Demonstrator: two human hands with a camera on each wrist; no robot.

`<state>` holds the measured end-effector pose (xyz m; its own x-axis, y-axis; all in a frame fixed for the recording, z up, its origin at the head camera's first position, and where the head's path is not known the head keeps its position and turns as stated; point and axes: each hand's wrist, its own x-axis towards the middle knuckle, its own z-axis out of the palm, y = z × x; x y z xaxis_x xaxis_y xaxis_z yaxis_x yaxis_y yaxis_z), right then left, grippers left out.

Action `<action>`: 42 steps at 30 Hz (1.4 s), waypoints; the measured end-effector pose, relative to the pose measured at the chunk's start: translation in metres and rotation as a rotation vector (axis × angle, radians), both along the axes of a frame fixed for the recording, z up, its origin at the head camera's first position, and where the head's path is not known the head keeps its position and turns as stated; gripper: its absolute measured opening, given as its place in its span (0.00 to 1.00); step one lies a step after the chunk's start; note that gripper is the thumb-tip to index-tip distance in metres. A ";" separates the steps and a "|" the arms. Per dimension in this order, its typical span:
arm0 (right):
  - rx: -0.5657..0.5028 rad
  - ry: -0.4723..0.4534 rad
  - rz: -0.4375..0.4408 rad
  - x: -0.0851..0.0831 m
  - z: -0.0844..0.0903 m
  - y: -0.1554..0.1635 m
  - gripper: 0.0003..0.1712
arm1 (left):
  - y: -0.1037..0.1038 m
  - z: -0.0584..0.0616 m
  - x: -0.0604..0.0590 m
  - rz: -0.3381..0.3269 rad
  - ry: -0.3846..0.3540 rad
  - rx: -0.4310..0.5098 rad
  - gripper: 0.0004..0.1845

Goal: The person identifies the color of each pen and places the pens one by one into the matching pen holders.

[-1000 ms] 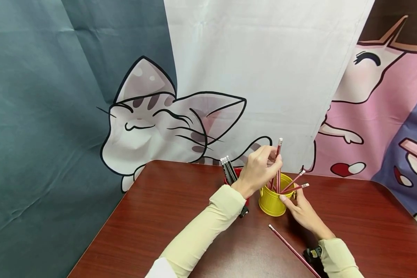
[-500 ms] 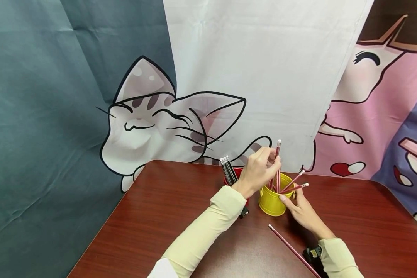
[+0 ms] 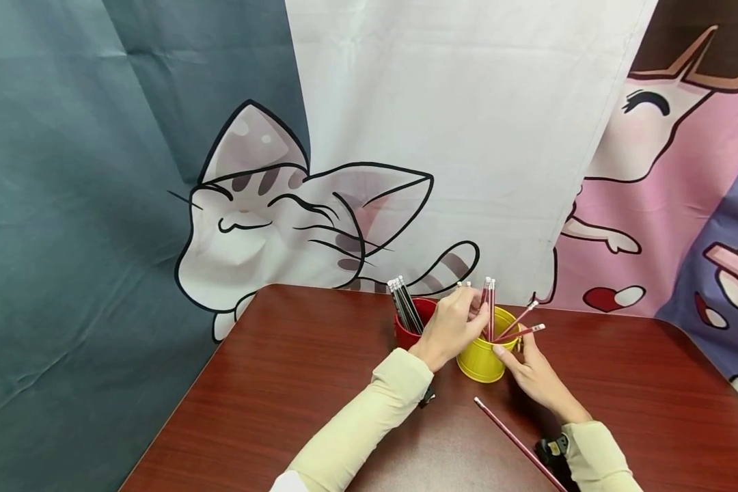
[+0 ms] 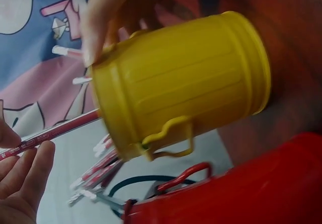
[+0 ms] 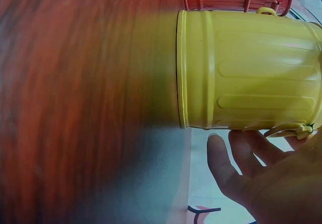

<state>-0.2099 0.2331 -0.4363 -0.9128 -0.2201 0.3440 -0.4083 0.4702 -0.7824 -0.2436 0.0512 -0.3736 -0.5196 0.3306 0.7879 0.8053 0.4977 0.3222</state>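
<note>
A red pencil is pinched between the thumb and fingers of my left hand; its lower part is inside the yellow bucket. My right hand grips that bucket at its right side, thumb on the rim and fingers round by the handle. Several more red pencils with white erasers stand or lean in the bucket. To its left, partly behind my left hand, stands a red bucket with several black pencils in it.
A loose red pencil lies slantwise on the brown table, in front of the yellow bucket. Behind the table's back edge hangs a cloth printed with cartoon figures. Both wrists carry small black cameras.
My left hand has dropped slightly, and the pencil in it has sunk lower into the yellow bucket. The right hand and the bucket stay where they were.
</note>
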 end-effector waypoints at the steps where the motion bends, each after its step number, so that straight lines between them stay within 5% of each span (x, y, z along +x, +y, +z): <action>1: 0.003 0.000 -0.003 0.001 0.002 -0.001 0.31 | 0.000 -0.003 0.000 0.004 -0.004 -0.001 0.02; 10: 0.013 -0.010 -0.011 0.003 0.005 -0.002 0.31 | 0.000 -0.024 0.004 0.027 -0.023 0.005 0.02; 17: 0.014 -0.016 -0.010 -0.010 -0.017 0.008 0.34 | 0.000 -0.035 0.002 0.045 -0.059 0.003 0.02; 24: 0.033 -0.013 -0.021 -0.018 -0.031 0.015 0.35 | 0.000 -0.036 0.003 0.015 -0.108 0.039 0.02; 39: 0.053 -0.001 -0.021 -0.018 -0.031 0.014 0.34 | -0.002 -0.039 0.005 -0.024 -0.170 0.108 0.03; 42: 0.054 0.001 -0.025 -0.010 -0.019 0.008 0.32 | -0.002 -0.041 0.007 -0.025 -0.183 0.115 0.03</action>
<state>-0.2198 0.2411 -0.4552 -0.9178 -0.2160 0.3332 -0.3969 0.5219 -0.7550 -0.2370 0.0493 -0.4145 -0.6500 0.2582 0.7147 0.7398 0.4300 0.5175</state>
